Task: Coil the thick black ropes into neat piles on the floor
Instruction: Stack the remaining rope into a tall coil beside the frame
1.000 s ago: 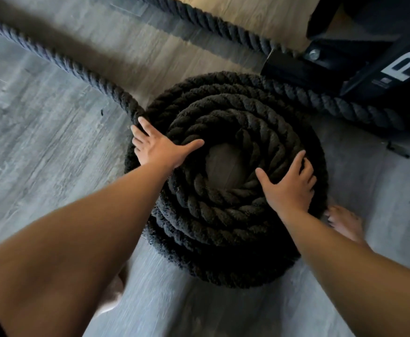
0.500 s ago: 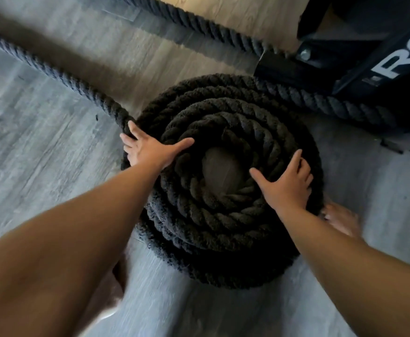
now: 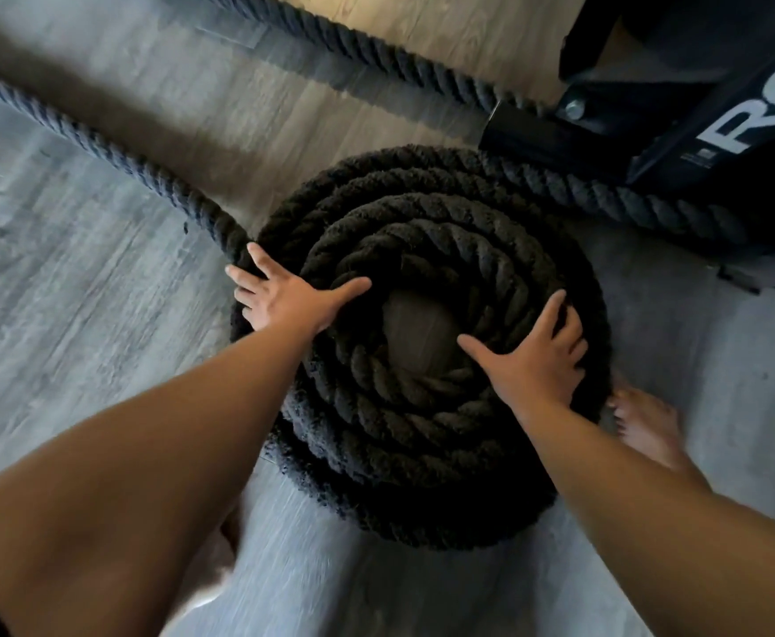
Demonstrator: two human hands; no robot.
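The thick black twisted-fibre rope coil [image 3: 422,434] sits on the grey wood-grain floor [image 3: 77,314] in front of the person, stacked several turns high around a small bare centre, close beside the black metal frame with white lettering [image 3: 661,158]; the left hand [image 3: 284,301] lies flat on the coil's left rim, fingers spread and straight, just where a loose stretch of the same black rope [image 3: 114,154] runs in from the upper left; the right hand [image 3: 537,356] lies flat on the right side, fingers splayed over the outer turns; neither grip closes round anything (both palms seem to press rather than hold). By the look of it most of this pile is made and the hands are squaring it up; what is left is the uncoiled length on the left, a second stretch [image 3: 606,197] leading off the coil's far side towards the frame, and another rope [image 3: 376,52] lying across the top of the view, their far ends out of sight; a bare foot [image 3: 647,429] stands just beside the coil's right edge.
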